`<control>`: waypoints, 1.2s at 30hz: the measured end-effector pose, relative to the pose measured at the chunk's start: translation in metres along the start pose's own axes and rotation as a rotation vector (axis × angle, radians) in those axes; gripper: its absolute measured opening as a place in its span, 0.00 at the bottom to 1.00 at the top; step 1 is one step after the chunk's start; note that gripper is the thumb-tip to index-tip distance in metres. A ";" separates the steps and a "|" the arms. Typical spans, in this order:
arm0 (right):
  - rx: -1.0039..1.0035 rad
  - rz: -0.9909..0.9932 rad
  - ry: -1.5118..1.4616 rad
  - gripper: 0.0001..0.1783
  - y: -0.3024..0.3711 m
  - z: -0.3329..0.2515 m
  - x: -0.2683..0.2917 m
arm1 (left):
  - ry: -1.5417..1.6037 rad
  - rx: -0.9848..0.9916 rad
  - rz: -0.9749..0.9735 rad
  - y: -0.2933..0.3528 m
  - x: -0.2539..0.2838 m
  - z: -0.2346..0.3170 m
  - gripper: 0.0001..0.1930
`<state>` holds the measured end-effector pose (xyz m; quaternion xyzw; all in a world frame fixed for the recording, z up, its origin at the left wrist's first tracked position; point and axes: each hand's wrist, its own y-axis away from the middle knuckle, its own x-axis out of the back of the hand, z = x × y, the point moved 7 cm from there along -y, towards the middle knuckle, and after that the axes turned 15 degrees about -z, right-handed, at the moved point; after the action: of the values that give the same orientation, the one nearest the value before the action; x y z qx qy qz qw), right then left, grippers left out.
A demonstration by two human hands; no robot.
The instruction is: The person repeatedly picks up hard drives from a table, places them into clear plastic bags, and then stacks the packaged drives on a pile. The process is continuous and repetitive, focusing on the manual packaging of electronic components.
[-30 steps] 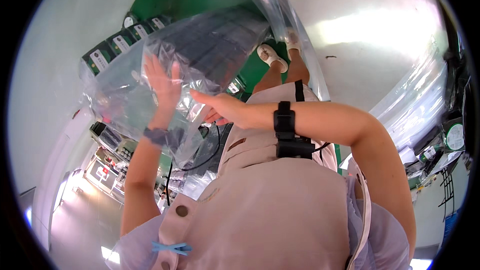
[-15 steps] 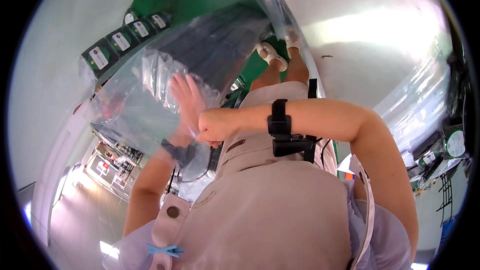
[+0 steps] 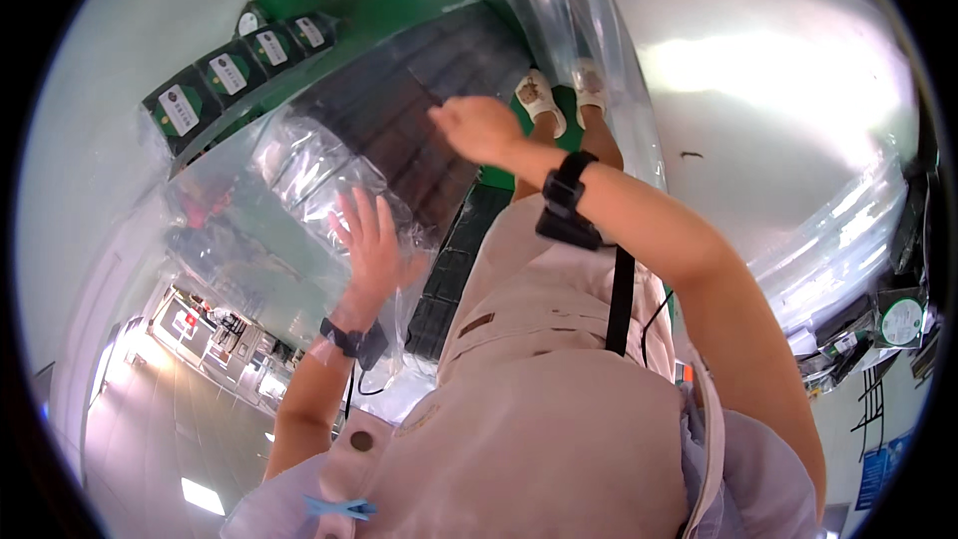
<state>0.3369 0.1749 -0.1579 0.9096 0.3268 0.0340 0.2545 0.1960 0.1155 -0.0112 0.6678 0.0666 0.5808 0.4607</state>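
My left hand (image 3: 369, 245) lies with fingers spread against a large clear plastic sheet (image 3: 309, 165), which is crumpled and shiny around the fingertips. Beneath the sheet's far part shows a long stack of dark packs (image 3: 384, 85); the film blurs their detail. Farther forward, my right hand (image 3: 481, 130) is closed above the near right side of that stack. From its fingers a thin dark blade-like tool (image 3: 424, 86) points to the far left; its handle is hidden in the fist, and I cannot tell its exact kind.
Several black packs with white labels (image 3: 228, 74) stand in a row at the far left. More dark packs (image 3: 444, 279) lie beside my left hand. At right, clear film (image 3: 848, 240) drapes over a pale surface (image 3: 738, 150). My shoes (image 3: 540, 105) stand on green floor.
My right hand has moved from over my left wrist forward to above the dark stack, and the thin tool now shows. My left hand has drawn slightly nearer, fingers still spread.
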 end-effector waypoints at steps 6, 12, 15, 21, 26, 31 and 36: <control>-0.176 0.109 -0.300 0.49 -0.096 0.068 -0.028 | 0.052 -0.109 0.020 -0.016 0.005 0.002 0.48; -0.118 0.041 -0.271 0.50 -0.157 0.067 -0.025 | 0.114 -0.057 0.023 -0.009 -0.007 -0.018 0.44; -0.157 -0.115 -0.142 0.46 -0.204 0.107 -0.043 | 0.173 -0.078 0.060 0.003 -0.017 -0.029 0.42; 0.207 -0.227 0.096 0.43 -0.222 -0.041 -0.004 | 0.175 -0.066 0.089 0.022 -0.031 -0.034 0.42; -0.010 -0.399 0.257 0.46 -0.232 -0.010 -0.032 | 0.266 0.075 0.083 0.015 -0.029 -0.035 0.50; 0.503 -0.630 -0.084 0.30 -0.172 -0.156 -0.049 | 0.293 0.109 0.078 0.006 -0.017 -0.029 0.55; 0.807 -0.456 0.154 0.16 -0.145 -0.218 -0.085 | 0.314 0.127 0.119 0.013 -0.018 -0.027 0.49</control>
<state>0.1367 0.3143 -0.0299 0.8357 0.5231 -0.0853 -0.1436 0.1625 0.1115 -0.0175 0.5994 0.1349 0.6988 0.3664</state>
